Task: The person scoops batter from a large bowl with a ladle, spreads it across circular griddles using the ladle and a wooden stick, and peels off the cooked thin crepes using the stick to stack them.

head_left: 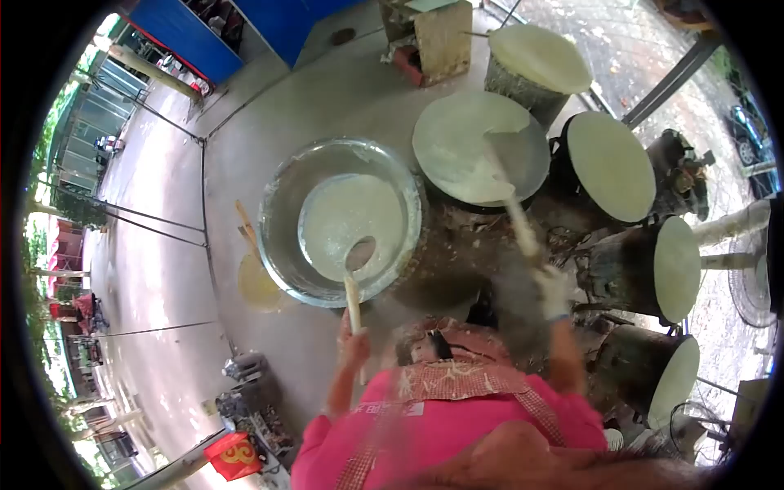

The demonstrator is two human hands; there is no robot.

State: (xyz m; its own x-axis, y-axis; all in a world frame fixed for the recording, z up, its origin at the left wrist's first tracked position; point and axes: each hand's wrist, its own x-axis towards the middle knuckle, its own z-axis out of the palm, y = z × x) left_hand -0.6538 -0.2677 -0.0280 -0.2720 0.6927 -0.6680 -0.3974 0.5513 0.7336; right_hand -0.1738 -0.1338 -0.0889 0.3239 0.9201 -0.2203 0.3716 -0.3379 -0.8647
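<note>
My left hand is closed around the wooden handle of a ladle, whose round head rests in the pale batter inside a large metal basin. On the right, my right hand, in a whitish glove and blurred by motion, grips a long-handled spreader. The far end of this tool lies over a round griddle, partly coated with pale batter; a darker bare wedge shows at the griddle's right side.
More round stoves with pale tops curve down the right side, one beyond my right hand. A stained box stands at the top. A yellowish disc lies left of the basin. Machinery sits at lower left.
</note>
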